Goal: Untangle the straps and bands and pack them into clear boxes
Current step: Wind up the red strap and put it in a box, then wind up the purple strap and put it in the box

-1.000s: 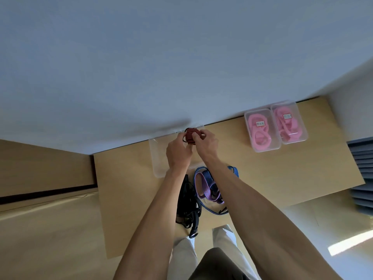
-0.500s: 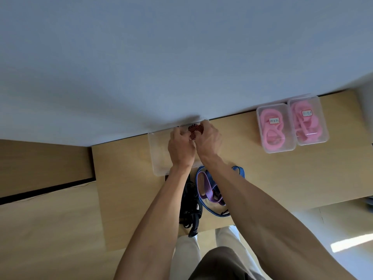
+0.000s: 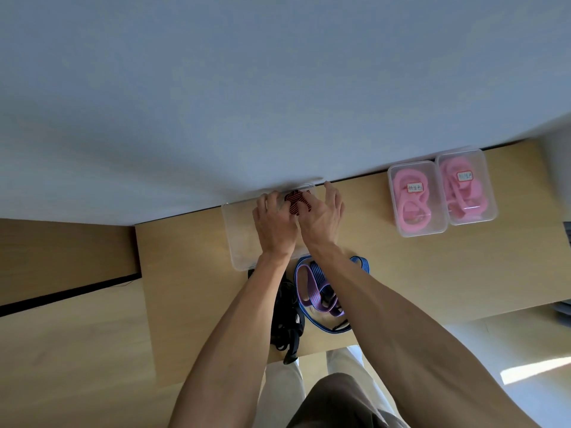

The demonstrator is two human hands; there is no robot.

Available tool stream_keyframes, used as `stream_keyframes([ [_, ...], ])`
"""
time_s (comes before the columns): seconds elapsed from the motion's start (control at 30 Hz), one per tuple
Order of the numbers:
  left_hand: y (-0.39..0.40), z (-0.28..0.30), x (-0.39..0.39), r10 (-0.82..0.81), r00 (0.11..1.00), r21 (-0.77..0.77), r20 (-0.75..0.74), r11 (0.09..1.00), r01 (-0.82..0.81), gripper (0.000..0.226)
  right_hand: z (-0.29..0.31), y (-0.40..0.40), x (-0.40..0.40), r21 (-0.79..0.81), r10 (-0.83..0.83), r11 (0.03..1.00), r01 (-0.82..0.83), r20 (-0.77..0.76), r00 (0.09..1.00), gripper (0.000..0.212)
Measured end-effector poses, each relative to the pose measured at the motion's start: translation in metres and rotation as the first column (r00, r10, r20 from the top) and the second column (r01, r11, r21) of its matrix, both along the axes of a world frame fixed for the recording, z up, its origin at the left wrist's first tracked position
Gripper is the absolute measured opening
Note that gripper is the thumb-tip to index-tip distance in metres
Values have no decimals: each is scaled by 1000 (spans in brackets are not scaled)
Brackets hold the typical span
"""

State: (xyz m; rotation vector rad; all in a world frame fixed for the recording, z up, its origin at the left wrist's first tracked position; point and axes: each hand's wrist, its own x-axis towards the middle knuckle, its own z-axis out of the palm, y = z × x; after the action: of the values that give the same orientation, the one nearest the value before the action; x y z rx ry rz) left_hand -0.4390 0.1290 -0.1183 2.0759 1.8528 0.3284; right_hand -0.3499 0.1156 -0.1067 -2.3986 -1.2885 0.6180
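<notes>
While the light wooden table (image 3: 386, 273) is carrying everything, I am seeing my left hand (image 3: 273, 225) and right hand (image 3: 321, 217) pressing a red-and-black striped band (image 3: 296, 201) into the empty clear plastic box (image 3: 239, 239). The left fingers are curling on the band; the right fingers are spreading. Nearer me than that box are lying a purple-and-blue strap tangle (image 3: 318, 291) and black straps (image 3: 287, 319); right of it, two clear boxes of pink bands (image 3: 441, 196).

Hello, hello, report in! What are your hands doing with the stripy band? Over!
Left hand and right hand press red-striped band into clear box. Right fingers spread. Purple, blue, black straps wait, unpacked. Nothing blocking.
</notes>
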Motion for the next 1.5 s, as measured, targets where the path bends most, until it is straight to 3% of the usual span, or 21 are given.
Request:
stream_keyframes([
  [0.17,-18,33,-3,0,999,-42,33,999,1,38,32,-25,5,-40,-38,999,35,-71,997,50],
  [0.3,-51,67,-1,60,991,-231,117,972,-32,14,55,-58,14,-120,-108,988,93,-130,986,51],
  [0.53,-103,60,7,-38,998,-542,-43,840,8,20,49,-121,24,-391,-142,917,76,-141,980,43],
  [0.7,-112,38,14,-6,1000,-549,-17,836,-4,14,21,-145,30,-495,-77,869,22,-92,993,31],
  [0.87,-118,29,14,-14,996,-509,-93,860,-36,21,13,-152,28,-474,-52,879,52,13,999,17],
  [1.0,-120,40,10,14,997,-490,-74,870,-48,23,25,-150,23,-455,-83,888,70,-10,996,19],
  [1.17,-103,70,8,142,983,-437,112,896,-80,10,59,-137,22,-395,-259,905,158,-216,941,27],
  [1.3,-79,103,5,145,936,-480,321,877,29,5,80,-124,29,-383,-146,923,-25,-410,900,29],
  [1.5,-52,166,12,187,769,-371,611,926,69,9,132,-108,41,-135,-127,989,55,-615,778,39],
])
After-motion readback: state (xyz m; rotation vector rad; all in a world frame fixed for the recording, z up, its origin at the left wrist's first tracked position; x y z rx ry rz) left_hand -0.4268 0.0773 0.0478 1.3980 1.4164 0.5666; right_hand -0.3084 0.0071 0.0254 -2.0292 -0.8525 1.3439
